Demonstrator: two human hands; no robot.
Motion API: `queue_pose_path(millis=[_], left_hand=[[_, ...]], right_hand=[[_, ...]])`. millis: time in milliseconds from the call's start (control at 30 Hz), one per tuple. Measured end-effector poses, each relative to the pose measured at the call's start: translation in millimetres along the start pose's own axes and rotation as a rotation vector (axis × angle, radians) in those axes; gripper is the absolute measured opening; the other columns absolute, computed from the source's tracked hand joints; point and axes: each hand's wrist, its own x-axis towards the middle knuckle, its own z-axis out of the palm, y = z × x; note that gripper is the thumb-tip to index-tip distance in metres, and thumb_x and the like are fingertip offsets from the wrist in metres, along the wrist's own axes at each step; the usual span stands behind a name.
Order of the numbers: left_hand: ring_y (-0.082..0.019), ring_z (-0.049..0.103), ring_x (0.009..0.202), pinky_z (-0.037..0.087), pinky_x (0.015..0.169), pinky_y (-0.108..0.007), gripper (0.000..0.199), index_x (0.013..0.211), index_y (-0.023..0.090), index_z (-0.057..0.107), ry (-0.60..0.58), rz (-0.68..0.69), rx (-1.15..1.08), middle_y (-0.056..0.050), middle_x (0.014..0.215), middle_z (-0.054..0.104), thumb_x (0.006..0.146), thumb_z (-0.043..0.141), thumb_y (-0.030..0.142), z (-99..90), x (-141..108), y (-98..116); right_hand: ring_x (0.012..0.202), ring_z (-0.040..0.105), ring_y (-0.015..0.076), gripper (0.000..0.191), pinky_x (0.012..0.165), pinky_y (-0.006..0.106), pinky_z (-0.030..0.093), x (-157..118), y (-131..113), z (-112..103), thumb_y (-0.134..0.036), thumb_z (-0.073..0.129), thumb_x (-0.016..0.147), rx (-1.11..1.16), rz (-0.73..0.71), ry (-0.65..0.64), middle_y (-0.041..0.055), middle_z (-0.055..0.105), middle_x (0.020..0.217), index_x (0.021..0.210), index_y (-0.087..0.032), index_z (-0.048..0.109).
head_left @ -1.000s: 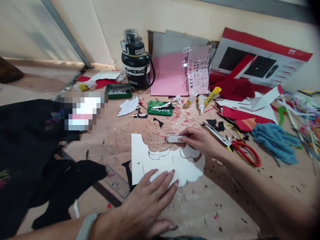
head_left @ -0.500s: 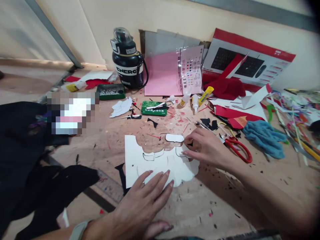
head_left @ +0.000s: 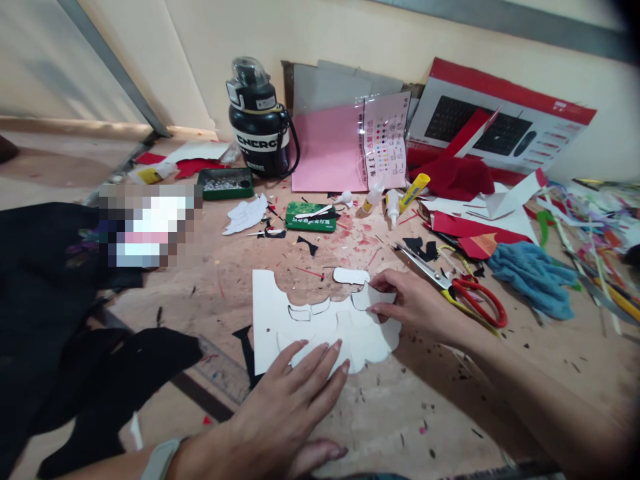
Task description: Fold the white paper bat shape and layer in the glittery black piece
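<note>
A white paper cut-out with scalloped edges and black pen outlines lies flat on the wooden table. Across its lower edge rests my left hand, open, with the fingers spread and pressing on the paper. My right hand pinches a small white paper piece between thumb and fingertips, over the cut-out's upper right part. Just above it lies a rounded white paper strip with a dark outline. Scissors with red and yellow handles lie to the right of my right hand.
Behind stand a black bottle, a pink paper pack and a keyboard box. A green tin, glue bottles and a blue cloth lie nearer. Black fabric covers the left side.
My right hand has shifted slightly and the small white piece now shows between its fingers. The scissors are more exposed. My left hand has stayed on the cut-out.
</note>
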Motion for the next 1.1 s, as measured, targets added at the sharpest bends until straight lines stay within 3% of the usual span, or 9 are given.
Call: queue_pose_path(millis=[100,233,333,467,633,767,967,1033,1100], left_hand=[[-0.031,0.047,0.133,0.023,0.113,-0.046,0.074,0.145,0.014,0.047,0.009,-0.001,0.008,-0.018,0.152,0.046,0.095,0.044,0.068,-0.5,0.2,-0.4],[-0.031,0.046,0.134,0.021,0.113,-0.046,0.072,0.145,0.014,0.047,0.023,0.0,0.015,-0.018,0.153,0.045,0.098,0.035,0.068,-0.5,0.3,-0.3],[-0.031,0.046,0.135,0.021,0.113,-0.047,0.072,0.146,0.015,0.045,0.011,-0.006,0.011,-0.017,0.154,0.044,0.099,0.032,0.068,-0.2,0.5,-0.2],[-0.031,0.047,0.135,0.024,0.111,-0.047,0.072,0.145,0.015,0.045,-0.005,-0.004,0.008,-0.018,0.154,0.044,0.099,0.031,0.068,-0.1,0.1,-0.1],[-0.032,0.047,0.135,0.026,0.11,-0.049,0.073,0.145,0.013,0.045,0.004,0.0,0.011,-0.019,0.153,0.044,0.098,0.035,0.068,0.4,-0.5,0.5],[-0.032,0.047,0.134,0.026,0.11,-0.049,0.072,0.147,0.014,0.044,0.003,0.002,0.002,-0.019,0.153,0.045,0.099,0.033,0.066,-0.5,0.0,0.3],[-0.032,0.046,0.136,0.025,0.113,-0.048,0.073,0.148,0.013,0.043,-0.017,0.0,-0.032,-0.019,0.153,0.044,0.098,0.036,0.066,-1.2,-0.2,0.0],[-0.032,0.045,0.136,0.024,0.114,-0.047,0.073,0.148,0.013,0.043,-0.013,-0.001,-0.037,-0.019,0.153,0.045,0.098,0.037,0.066,-0.2,-1.1,0.4],[-0.031,0.045,0.136,0.022,0.114,-0.047,0.072,0.149,0.014,0.042,-0.001,-0.007,-0.031,-0.018,0.154,0.044,0.099,0.036,0.066,1.0,-2.6,1.1]], right_hand=[[0.093,0.068,0.0232,0.021,0.081,0.036,0.051,-1.2,7.5,1.0,-0.027,0.07,0.087,0.156,-0.014,-0.02,0.0044,0.072,0.098,0.106,-0.023,0.063],[0.086,0.07,0.0206,0.021,0.074,0.033,0.053,-2.9,18.4,0.3,-0.037,0.063,0.091,0.374,0.042,-0.064,0.0049,0.07,0.097,0.106,-0.022,0.065],[0.084,0.068,0.019,0.026,0.074,0.031,0.052,-4.1,18.7,-3.7,-0.041,0.064,0.09,0.419,0.102,-0.082,0.0043,0.07,0.094,0.104,-0.02,0.067],[0.077,0.064,0.0175,0.037,0.068,0.029,0.049,-5.8,9.8,-8.7,-0.04,0.06,0.092,0.395,0.141,-0.048,0.0033,0.07,0.09,0.124,-0.022,0.066],[0.081,0.066,0.0188,0.021,0.072,0.03,0.05,-6.2,0.5,-9.2,-0.033,0.061,0.088,0.525,0.203,-0.035,0.0051,0.072,0.091,0.096,-0.019,0.075],[0.083,0.068,0.0206,0.025,0.073,0.031,0.053,-7.6,-0.8,-13.2,-0.033,0.065,0.085,0.663,0.271,-0.12,0.0071,0.072,0.096,0.102,-0.017,0.075],[0.108,0.065,0.0249,0.05,0.088,0.034,0.053,-10.6,-8.1,-25.1,-0.032,0.074,0.079,0.839,0.144,-0.282,0.0094,0.066,0.126,0.127,-0.022,0.066],[0.104,0.066,0.0227,0.042,0.086,0.033,0.054,-10.1,-10.7,-23.2,-0.033,0.073,0.084,0.814,0.129,-0.256,0.0089,0.068,0.121,0.125,-0.023,0.068],[0.091,0.067,0.0194,0.029,0.08,0.032,0.054,-8.8,-11.7,-18.9,-0.036,0.069,0.089,0.728,0.09,-0.187,0.0077,0.07,0.105,0.113,-0.022,0.074]])
